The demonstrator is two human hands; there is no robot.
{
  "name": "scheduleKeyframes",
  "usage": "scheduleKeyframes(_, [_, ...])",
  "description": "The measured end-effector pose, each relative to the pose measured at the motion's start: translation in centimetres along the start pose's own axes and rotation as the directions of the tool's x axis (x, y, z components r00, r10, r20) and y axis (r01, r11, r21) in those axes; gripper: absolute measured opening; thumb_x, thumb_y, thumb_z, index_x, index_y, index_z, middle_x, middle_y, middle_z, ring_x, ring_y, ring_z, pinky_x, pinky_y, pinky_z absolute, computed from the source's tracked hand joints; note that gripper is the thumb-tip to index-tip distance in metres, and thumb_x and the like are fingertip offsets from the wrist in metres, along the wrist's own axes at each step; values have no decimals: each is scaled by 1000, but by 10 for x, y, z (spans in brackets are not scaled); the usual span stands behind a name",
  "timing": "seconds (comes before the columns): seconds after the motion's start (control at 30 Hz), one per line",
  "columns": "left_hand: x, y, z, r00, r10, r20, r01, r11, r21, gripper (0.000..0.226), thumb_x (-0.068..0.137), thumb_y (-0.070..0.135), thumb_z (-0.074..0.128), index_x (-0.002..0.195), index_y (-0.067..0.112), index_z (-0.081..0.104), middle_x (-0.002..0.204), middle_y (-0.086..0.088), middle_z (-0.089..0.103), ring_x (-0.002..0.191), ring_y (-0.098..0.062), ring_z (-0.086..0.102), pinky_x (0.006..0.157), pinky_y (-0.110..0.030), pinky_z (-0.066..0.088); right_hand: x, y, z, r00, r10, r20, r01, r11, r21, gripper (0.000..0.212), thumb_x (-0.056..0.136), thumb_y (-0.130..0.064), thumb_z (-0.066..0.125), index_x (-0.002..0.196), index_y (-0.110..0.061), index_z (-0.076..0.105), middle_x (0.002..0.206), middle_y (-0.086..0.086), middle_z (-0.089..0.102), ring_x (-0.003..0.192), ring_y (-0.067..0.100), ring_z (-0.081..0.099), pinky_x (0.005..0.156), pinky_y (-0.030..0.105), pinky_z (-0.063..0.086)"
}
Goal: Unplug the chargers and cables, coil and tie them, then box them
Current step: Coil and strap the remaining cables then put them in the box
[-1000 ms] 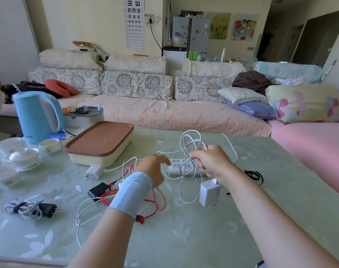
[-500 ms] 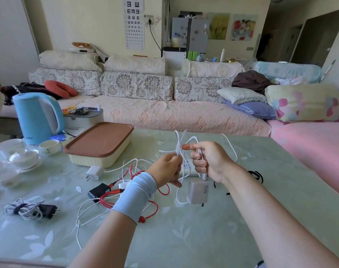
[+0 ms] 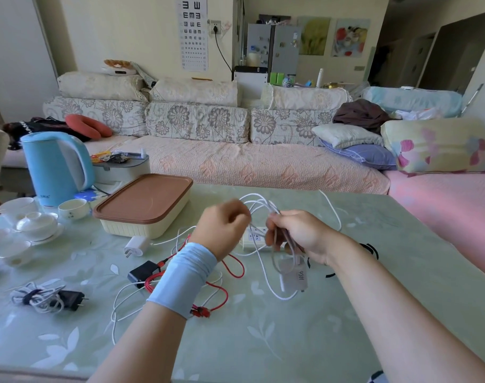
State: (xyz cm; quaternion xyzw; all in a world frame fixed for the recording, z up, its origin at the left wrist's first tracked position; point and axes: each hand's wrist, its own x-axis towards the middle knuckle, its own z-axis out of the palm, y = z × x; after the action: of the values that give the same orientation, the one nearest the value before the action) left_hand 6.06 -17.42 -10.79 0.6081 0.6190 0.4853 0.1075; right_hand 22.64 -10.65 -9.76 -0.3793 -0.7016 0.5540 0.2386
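Note:
My right hand (image 3: pixel 299 233) grips a bundle of white cable (image 3: pixel 263 205) above the table, and a white 90W charger (image 3: pixel 295 276) hangs below it, blurred by motion. My left hand (image 3: pixel 222 225), with a pale blue wristband, is curled on the same cable's loops just to the left. Between and behind the hands lies a white power strip (image 3: pixel 252 237). A small white charger (image 3: pixel 136 246), a black charger (image 3: pixel 143 272) and a red cable (image 3: pixel 224 280) lie loose on the table. At the left lies a tied white cable with a black plug (image 3: pixel 46 298).
A cream box with a brown lid (image 3: pixel 144 205) stands behind the cables. A blue kettle (image 3: pixel 56 167) and white tea cups (image 3: pixel 36 222) fill the table's left end. A black cable (image 3: pixel 371 250) lies right of my forearm. A sofa runs behind the green glass table (image 3: pixel 263 341).
Both hands lifted the white cable off the table. The left hand moved up and right onto the loops, and the white charger now swings below the right hand.

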Motion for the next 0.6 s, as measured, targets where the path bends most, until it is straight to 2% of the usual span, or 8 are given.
scheduleKeyframes(0.07, [7,-2,-4,974,166,-151,-175,983,-48,33,63,9,46,91,19,61,86,6,61,81,-8,55,72,-20,44,-3,1,-1,998,-14,69,14,1000,2,31,106,-18,38,80,-11,53,54,3,59,48,16,50,50,27,35])
scheduleKeyframes(0.13, [13,-6,-3,972,234,-5,-234,972,-25,59,60,3,47,115,21,55,117,7,57,113,-8,51,97,-20,38,-5,3,-3,988,-16,153,0,994,107,29,106,-17,38,84,-8,54,50,2,47,46,17,45,63,34,42])
scheduleKeyframes(0.2, [14,-10,4,956,211,202,-217,976,6,63,69,6,57,129,25,49,127,10,57,123,-4,49,108,-24,33,-7,6,-7,974,-14,228,-34,977,208,26,106,-15,37,91,-5,57,51,1,40,46,18,44,77,42,47])
scheduleKeyframes(0.27, [17,-14,12,960,173,222,-189,981,53,44,81,18,71,122,26,56,114,9,66,109,-4,60,103,-29,42,-10,8,-11,961,-35,275,-34,970,241,25,106,-14,37,100,-4,59,54,0,39,46,18,48,78,46,53])
scheduleKeyframes(0.37, [26,-7,9,975,45,218,-69,992,101,7,85,30,70,89,28,66,76,12,65,69,-3,58,73,-24,47,-15,8,-20,958,-73,279,0,968,252,23,105,-16,40,105,-6,61,61,-2,36,44,14,42,54,35,56])
scheduleKeyframes(0.43, [31,-4,7,970,-16,242,-17,991,133,23,84,39,70,71,21,62,57,11,51,51,-6,41,57,-24,37,-17,8,-26,973,-92,213,32,963,268,23,105,-19,40,102,-8,61,62,-4,33,43,10,33,42,25,44])
scheduleKeyframes(0.5, [34,-3,4,975,-39,219,11,992,126,33,82,44,71,67,16,61,50,10,45,46,-7,35,50,-23,33,-19,6,-33,986,-119,117,82,957,279,24,104,-18,41,97,-8,62,62,-4,31,44,8,26,38,21,32])
scheduleKeyframes(0.6, [38,-7,-2,977,-83,194,61,991,121,35,80,45,72,72,11,65,57,4,63,51,-10,50,56,-24,43,-19,5,-43,991,-131,-19,129,932,339,24,103,-17,43,91,-8,61,60,-5,26,43,7,22,38,18,18])
